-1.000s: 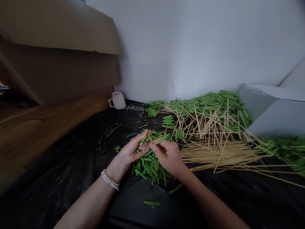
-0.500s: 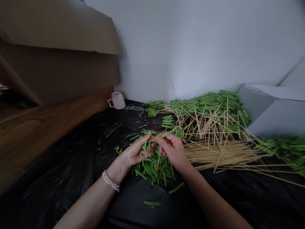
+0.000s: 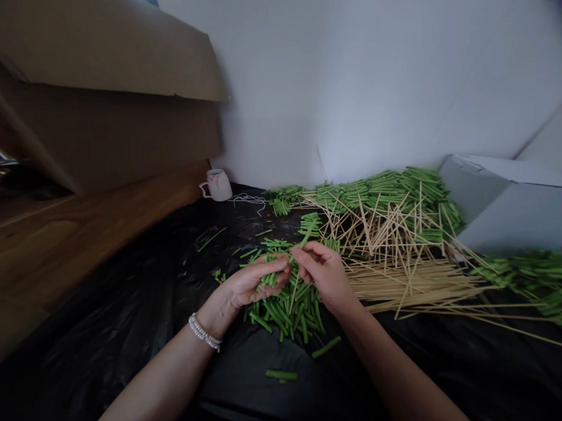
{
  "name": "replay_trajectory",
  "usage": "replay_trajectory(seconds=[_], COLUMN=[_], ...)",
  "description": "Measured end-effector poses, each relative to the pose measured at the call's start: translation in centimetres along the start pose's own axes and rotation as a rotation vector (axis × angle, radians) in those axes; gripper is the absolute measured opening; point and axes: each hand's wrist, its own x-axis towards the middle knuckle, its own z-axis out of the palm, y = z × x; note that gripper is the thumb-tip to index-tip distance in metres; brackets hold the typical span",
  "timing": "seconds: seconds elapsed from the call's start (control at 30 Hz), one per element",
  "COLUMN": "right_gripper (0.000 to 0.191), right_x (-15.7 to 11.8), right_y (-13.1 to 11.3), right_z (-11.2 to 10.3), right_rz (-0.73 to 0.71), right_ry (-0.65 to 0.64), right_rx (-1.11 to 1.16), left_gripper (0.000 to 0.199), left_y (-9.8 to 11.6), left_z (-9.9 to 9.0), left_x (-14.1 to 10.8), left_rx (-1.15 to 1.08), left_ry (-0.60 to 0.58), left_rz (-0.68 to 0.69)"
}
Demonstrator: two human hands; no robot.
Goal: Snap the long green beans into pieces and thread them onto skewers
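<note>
My left hand [image 3: 248, 283] is closed round a small row of cut green stems [image 3: 270, 279], which look like garlic scape pieces. Between the thumb and fingers of my right hand [image 3: 324, 272] is a single green stem piece [image 3: 310, 231], tilted up and away from me. The fingertips of both hands nearly meet; whether a skewer runs through the held row is hidden by the fingers. Beneath them lies a loose pile of cut green stems [image 3: 300, 312]. Thin wooden skewers [image 3: 407, 288] lie in a heap right of my right hand.
Black plastic sheeting [image 3: 238, 381] covers the work surface. Rows of skewered green stems [image 3: 387, 186] are stacked by the wall, with more stems [image 3: 536, 281] at far right. A white mug [image 3: 218, 185], a cardboard box [image 3: 127, 119] and a pale box [image 3: 507, 200] stand around.
My right hand has turned the green stem piece from slanting right to pointing more upright. My left thumb has come down over the held row.
</note>
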Motion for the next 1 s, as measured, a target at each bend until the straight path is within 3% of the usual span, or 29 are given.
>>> replay_trajectory(seconds=[0.1, 0.23, 0.47, 0.63, 0.77, 1.0], right_gripper=[0.026, 0.027, 0.030, 0.030, 0.030, 0.021], right_x=[0.3, 0.2, -0.1, 0.2, 0.4, -0.3], right_y=[-0.1, -0.1, -0.3, -0.5, -0.3, 0.2], right_z=[-0.4, -0.3, 0.1, -0.5, -0.8, 0.6], right_rz=[0.022, 0.078, 0.141, 0.137, 0.067, -0.088], right_ry=[0.046, -0.048, -0.138, -0.072, -0.005, 0.009], right_rx=[0.084, 0.107, 0.069, 0.161, 0.114, -0.108], left_gripper=[0.025, 0.030, 0.031, 0.027, 0.025, 0.014], left_y=[0.0, -0.2, -0.7, -0.7, -0.6, -0.3], left_z=[0.4, 0.4, -0.6, 0.0, 0.5, 0.3], left_x=[-0.4, -0.4, -0.1, -0.4, 0.2, 1.1], left_rx=[0.080, 0.089, 0.071, 0.036, -0.068, -0.368], left_ry=[0.003, 0.027, 0.237, 0.219, 0.320, 0.188], left_rz=[-0.012, -0.006, 0.007, -0.032, 0.057, 0.143])
